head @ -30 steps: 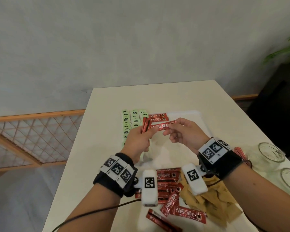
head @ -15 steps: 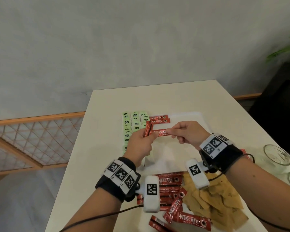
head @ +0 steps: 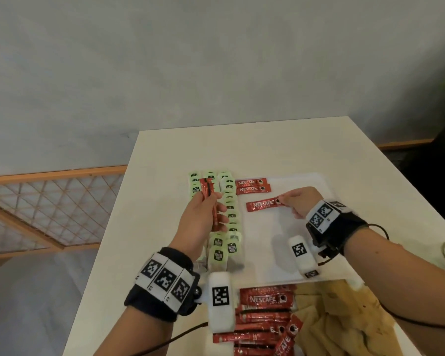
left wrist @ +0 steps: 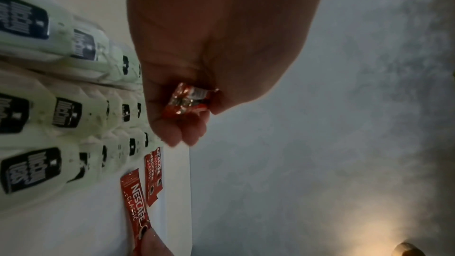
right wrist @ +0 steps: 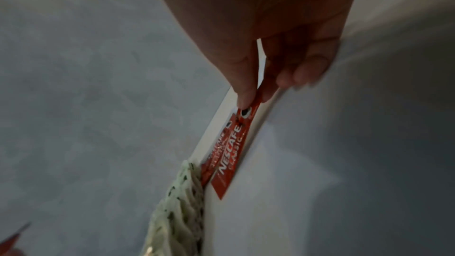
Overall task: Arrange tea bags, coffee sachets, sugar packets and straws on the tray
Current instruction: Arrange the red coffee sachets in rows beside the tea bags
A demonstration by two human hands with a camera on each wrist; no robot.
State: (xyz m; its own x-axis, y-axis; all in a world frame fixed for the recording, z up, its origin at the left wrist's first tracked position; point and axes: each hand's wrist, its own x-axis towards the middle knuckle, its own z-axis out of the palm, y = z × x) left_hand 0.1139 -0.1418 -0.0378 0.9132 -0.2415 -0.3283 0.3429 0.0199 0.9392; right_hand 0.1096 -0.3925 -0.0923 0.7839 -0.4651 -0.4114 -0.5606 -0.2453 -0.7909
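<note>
Close to the person's wrists, a pile of red coffee packs [head: 263, 314] lies on the desk [head: 144, 227], and a heap of brown sugar packs [head: 344, 319] lies beside it, under the right arm. These are not on the tray yet.

The left hand [head: 203, 219] has its fingers curled round a small bunch of red coffee packs [head: 208, 194], held up over the rows of green tea bags [head: 229, 222]. The tea bags sit in neat lines just under and past this hand, on the left side of the white tray [head: 306, 253].

The right hand [head: 299, 201] pinches the end of one coffee pack [head: 263, 204] with thumb and finger. The pack hangs just over the tray. I cannot tell if it touches.

Past the right hand's pack, two more coffee packs [head: 252, 186] lie flat, side by side, at the far end of the tray, next to the tea bags.

I think the step now is laying down the third coffee pack. Next, the right hand needs to set it straight, just below the other two, let go, then take one more from the bunch.

Half a second ago both hands were close together, with the right hand pulling this pack out of the bunch. Now the hands are apart.
</note>
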